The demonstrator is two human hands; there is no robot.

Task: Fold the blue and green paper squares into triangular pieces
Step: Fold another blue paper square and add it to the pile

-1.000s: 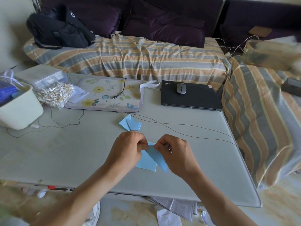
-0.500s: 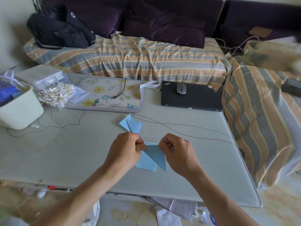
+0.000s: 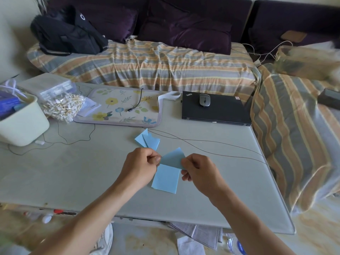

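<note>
Blue folded paper triangle [image 3: 173,159] is pinched at both ends, left hand [image 3: 140,165] and right hand [image 3: 199,171], just above a flat blue paper square [image 3: 165,179] on the table. Edges should probably be lined up before creasing.

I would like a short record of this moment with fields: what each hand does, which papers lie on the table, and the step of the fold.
left hand: pinches the left corner of the folded blue paper piece
right hand: pinches its right edge
held piece: raised above the table
flat blue paper square: lies on the grey table, under the hands
finished blue folded pieces: lie behind the hands
step: fold in progress
</note>
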